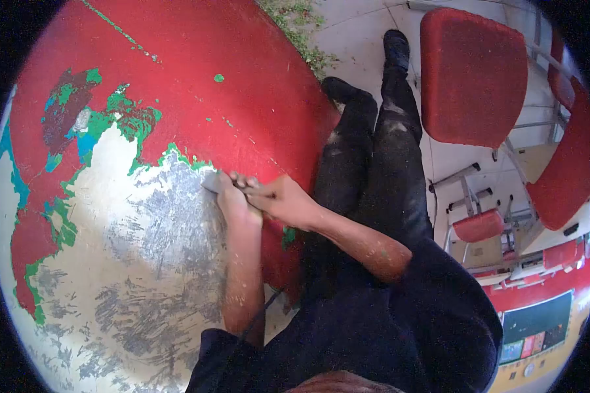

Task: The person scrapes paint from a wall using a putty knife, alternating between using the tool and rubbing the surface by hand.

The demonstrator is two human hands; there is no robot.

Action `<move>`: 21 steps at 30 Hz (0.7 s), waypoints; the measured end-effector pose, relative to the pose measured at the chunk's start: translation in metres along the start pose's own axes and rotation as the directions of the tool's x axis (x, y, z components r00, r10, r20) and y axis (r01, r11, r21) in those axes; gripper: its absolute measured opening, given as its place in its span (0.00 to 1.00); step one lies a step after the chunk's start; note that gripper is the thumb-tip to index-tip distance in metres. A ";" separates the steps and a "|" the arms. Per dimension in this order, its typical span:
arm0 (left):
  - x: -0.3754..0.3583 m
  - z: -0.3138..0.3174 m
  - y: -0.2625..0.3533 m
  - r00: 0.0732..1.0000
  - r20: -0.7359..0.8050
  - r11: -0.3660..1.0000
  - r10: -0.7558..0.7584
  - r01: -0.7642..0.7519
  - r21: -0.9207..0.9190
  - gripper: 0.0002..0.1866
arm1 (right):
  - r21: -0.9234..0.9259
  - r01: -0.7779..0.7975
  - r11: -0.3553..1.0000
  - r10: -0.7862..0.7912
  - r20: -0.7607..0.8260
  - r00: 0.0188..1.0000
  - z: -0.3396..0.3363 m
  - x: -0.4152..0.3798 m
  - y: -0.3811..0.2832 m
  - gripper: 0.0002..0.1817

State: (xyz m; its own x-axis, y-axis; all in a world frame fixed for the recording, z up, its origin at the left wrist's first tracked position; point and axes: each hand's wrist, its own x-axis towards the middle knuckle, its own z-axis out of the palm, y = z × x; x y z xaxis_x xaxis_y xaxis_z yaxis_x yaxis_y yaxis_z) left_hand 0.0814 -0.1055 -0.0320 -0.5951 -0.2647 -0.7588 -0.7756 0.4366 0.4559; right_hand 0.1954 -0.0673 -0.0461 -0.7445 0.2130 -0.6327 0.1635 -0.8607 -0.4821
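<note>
Both of my hands are closed on a scraper (210, 182) at a wall (236, 78) with red paint. Its grey blade lies against the ragged edge where red and green paint meets a bare, pale patch (164, 216). My left hand (237, 202) wraps round the scraper near the blade. Just behind it, my right hand (287, 202) grips the handle end, most of which the fingers cover. Green, blue and dark red paint remnants show along the patch's border. Grey scrape marks cover much of the bare surface.
My legs (373, 157) in dark trousers stretch along the wall's foot. Green paint flakes (308, 33) litter the tiled floor. A red chair (473, 75) stands close on my right, with more red chairs (567, 164) and desks beyond. A green board (537, 324) hangs on a far wall.
</note>
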 end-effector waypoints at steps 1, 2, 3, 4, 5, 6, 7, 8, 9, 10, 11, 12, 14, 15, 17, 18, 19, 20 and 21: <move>-0.006 -0.005 -0.001 0.998 -0.048 0.999 -0.032 0.031 -0.005 0.16 | 0.004 -0.038 0.999 0.038 0.032 0.999 0.000 0.005 0.002 0.13; -0.001 -0.005 0.001 0.999 -0.024 0.999 0.031 -0.031 0.035 0.17 | 0.009 -0.089 0.996 0.088 0.060 0.994 0.000 0.010 0.006 0.13; 0.008 -0.004 0.006 0.999 0.020 0.998 0.045 -0.046 0.031 0.17 | 0.019 -0.140 0.990 0.138 0.083 0.987 0.000 0.015 0.010 0.13; 0.018 -0.001 0.011 0.996 0.061 0.998 0.063 -0.065 0.017 0.17 | 0.014 -0.051 0.999 0.050 0.066 0.997 0.001 0.026 0.014 0.13; 0.024 0.003 0.013 0.990 0.106 0.996 0.088 -0.087 -0.014 0.17 | 0.042 -0.049 0.998 0.046 0.065 0.997 0.007 0.026 0.020 0.13; 0.027 0.001 0.010 0.987 0.097 0.991 0.126 -0.130 0.033 0.18 | 0.064 -0.035 0.997 0.031 0.057 0.998 0.009 0.027 0.026 0.13; 0.023 0.001 0.004 0.992 0.083 0.995 0.094 -0.097 0.027 0.18 | 0.082 -0.015 0.997 0.011 0.048 0.999 0.006 0.026 0.025 0.13; 0.015 -0.003 -0.001 0.996 0.064 0.997 0.066 -0.067 0.023 0.18 | 0.098 0.106 0.990 -0.107 -0.004 0.994 0.006 0.015 0.021 0.14; 0.013 -0.007 -0.001 0.998 0.040 0.999 0.041 -0.042 0.029 0.18 | -0.080 0.111 0.991 -0.116 -0.061 0.991 0.006 0.006 0.010 0.13; 0.013 -0.010 0.001 0.991 0.086 0.993 -0.106 0.110 -0.038 0.18 | -0.138 0.044 0.989 -0.058 -0.096 0.994 0.011 0.003 0.002 0.11; 0.015 -0.011 0.006 0.990 0.117 0.997 -0.075 0.073 0.022 0.18 | -0.190 -0.036 0.981 0.009 -0.140 0.990 0.016 -0.001 -0.001 0.11; 0.019 -0.004 0.016 0.987 0.151 0.996 -0.054 0.042 0.081 0.18 | -0.199 -0.022 0.980 -0.008 -0.153 0.988 0.021 0.003 0.000 0.11; 0.036 -0.003 0.024 0.968 0.248 0.993 -0.045 0.017 0.117 0.17 | -0.223 0.005 0.975 -0.045 -0.173 0.984 0.031 0.020 0.001 0.11; 0.025 -0.009 0.022 0.978 0.205 0.992 -0.046 0.021 0.123 0.17 | -0.233 0.010 0.972 -0.046 -0.150 0.988 0.031 0.012 -0.002 0.11; 0.001 -0.013 0.013 0.991 0.132 0.993 -0.034 0.018 0.120 0.16 | -0.265 0.040 0.963 -0.068 -0.100 0.993 0.023 -0.008 -0.008 0.11; 0.004 -0.010 0.012 0.993 0.119 0.994 -0.005 -0.008 0.111 0.16 | -0.231 0.070 0.970 -0.095 -0.100 0.990 0.020 -0.011 -0.008 0.10; 0.005 -0.010 0.012 0.995 0.099 0.994 0.016 -0.027 0.110 0.16 | -0.255 0.059 0.965 -0.084 -0.090 0.992 0.020 -0.007 -0.010 0.10; 0.004 -0.011 0.011 0.997 0.076 0.993 0.034 -0.042 0.111 0.15 | -0.276 0.043 0.960 -0.068 -0.080 0.994 0.018 0.002 -0.014 0.09; 0.012 -0.011 0.017 0.993 0.106 0.994 0.045 -0.056 0.096 0.15 | -0.299 0.030 0.954 -0.053 -0.069 0.996 0.017 0.012 -0.018 0.09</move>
State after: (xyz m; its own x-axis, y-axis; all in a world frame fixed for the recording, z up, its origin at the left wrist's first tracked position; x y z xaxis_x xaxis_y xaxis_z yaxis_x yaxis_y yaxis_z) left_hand 0.0591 -0.1108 -0.0281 -0.6039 -0.1515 -0.7825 -0.7174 0.5312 0.4507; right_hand 0.1726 -0.0569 -0.0349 -0.7057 0.2895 -0.6466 0.3272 -0.6764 -0.6599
